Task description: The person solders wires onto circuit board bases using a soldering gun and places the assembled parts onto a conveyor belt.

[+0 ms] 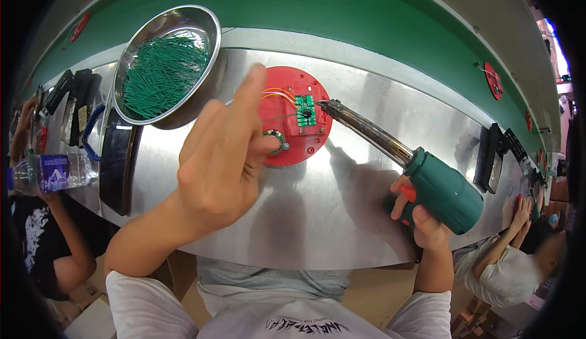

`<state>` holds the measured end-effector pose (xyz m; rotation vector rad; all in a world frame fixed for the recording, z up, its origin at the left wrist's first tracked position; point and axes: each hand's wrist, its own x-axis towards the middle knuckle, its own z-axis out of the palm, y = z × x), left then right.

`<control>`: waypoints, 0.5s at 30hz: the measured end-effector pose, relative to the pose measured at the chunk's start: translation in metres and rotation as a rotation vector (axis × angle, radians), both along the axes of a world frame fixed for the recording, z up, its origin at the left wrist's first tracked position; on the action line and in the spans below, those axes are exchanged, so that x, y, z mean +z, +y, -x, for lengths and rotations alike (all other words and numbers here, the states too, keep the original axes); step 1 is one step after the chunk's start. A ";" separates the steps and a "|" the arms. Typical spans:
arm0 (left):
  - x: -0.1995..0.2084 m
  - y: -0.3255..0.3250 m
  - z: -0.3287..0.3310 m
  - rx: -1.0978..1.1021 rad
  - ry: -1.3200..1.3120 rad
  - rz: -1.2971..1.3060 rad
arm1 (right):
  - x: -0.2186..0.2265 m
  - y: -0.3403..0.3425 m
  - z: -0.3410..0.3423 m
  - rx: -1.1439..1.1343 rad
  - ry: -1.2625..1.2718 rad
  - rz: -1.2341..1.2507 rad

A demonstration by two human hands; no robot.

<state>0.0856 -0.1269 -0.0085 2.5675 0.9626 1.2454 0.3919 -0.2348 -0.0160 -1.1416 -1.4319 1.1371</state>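
Note:
A round red plastic disc (311,150) lies on the metal worktop, bearing a small green circuit board (301,119) with orange and white wires (279,91). A thin green wire runs left from the board toward my left hand. Lower on the disc sits a round green-edged part (278,140). My left hand (223,156) hovers over the disc's left side, index finger stretched out and thumb apart, slightly blurred; I see nothing between them. My right hand (421,214) is closed round the handle of a green soldering gun (448,192), its dark tip close to the board's right edge.
At the upper left stands a steel bowl (213,64) of cut green wires (162,76). Beside it are a black tray (116,162) and a plastic bottle (55,173). Behind runs a green belt (342,12) carrying red discs (493,81). Other people work at left and right.

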 end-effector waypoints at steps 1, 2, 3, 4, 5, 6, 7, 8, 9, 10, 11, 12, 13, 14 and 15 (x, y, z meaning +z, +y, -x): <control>0.001 0.000 -0.001 0.007 -0.008 0.053 | 0.000 -0.001 0.000 -0.019 -0.024 0.012; 0.001 0.000 -0.003 0.016 -0.016 0.106 | -0.001 -0.001 0.000 -0.039 -0.049 0.024; 0.000 0.006 -0.004 0.041 0.008 -0.009 | -0.002 -0.001 -0.001 -0.041 -0.048 0.022; 0.001 0.005 -0.004 0.093 0.063 -0.056 | -0.003 0.001 -0.002 -0.009 -0.053 -0.020; 0.000 0.008 -0.004 0.061 0.032 -0.126 | -0.003 0.002 -0.003 0.023 -0.059 -0.060; 0.001 0.006 -0.003 0.084 0.086 -0.087 | -0.003 0.002 -0.004 0.020 -0.059 -0.063; 0.000 0.007 -0.002 0.114 0.139 -0.097 | -0.003 0.002 -0.004 0.020 -0.069 -0.064; -0.001 0.008 -0.002 0.106 0.142 -0.049 | -0.002 0.002 -0.003 0.020 -0.078 -0.063; -0.003 0.010 -0.002 0.061 0.093 -0.058 | -0.001 0.002 -0.002 0.020 -0.077 -0.063; -0.004 0.011 -0.001 0.016 0.044 -0.067 | 0.001 0.001 -0.001 0.003 -0.085 -0.030; -0.006 0.011 -0.001 0.016 0.046 -0.066 | 0.003 0.001 0.000 -0.015 -0.094 0.003; -0.006 0.011 -0.001 0.005 0.027 -0.030 | 0.004 0.001 0.002 -0.015 -0.092 0.004; -0.007 0.011 -0.002 -0.014 0.021 -0.018 | 0.005 0.000 0.005 -0.077 -0.034 0.032; -0.006 0.010 -0.002 -0.005 0.010 0.010 | 0.005 0.000 0.006 -0.140 0.023 0.058; -0.006 0.009 -0.002 -0.013 0.045 0.021 | 0.005 0.000 0.005 -0.139 0.023 0.055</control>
